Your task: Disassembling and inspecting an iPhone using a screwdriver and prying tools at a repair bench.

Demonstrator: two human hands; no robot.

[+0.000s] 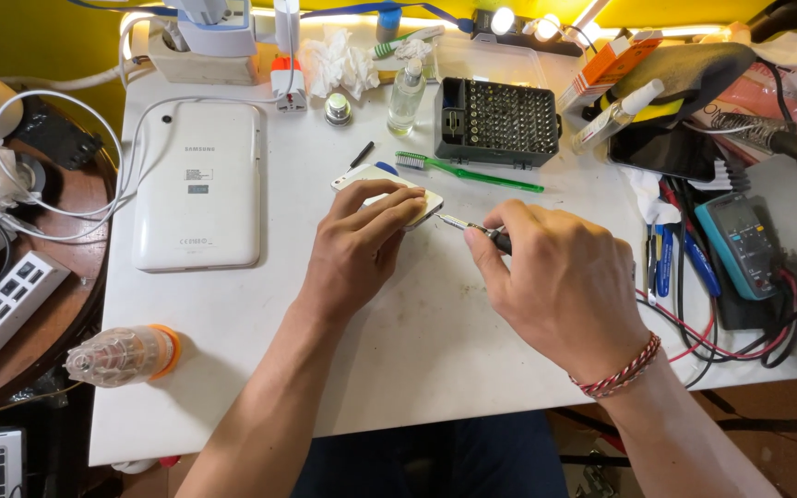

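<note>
My left hand (357,244) presses down on a small white phone (369,178) lying on the white table (417,350), fingers spread over its near end. My right hand (560,277) grips a thin precision screwdriver (468,226), its metal tip touching the right edge of the phone. A red and white cord bracelet circles my right wrist.
A white tablet (197,184) lies face down at the left. A black case of screwdriver bits (498,122), a green toothbrush (468,171) and a small clear bottle (406,97) sit behind the phone. A multimeter (738,244), pens and cables crowd the right edge. A clear orange-capped bottle (122,355) lies at front left.
</note>
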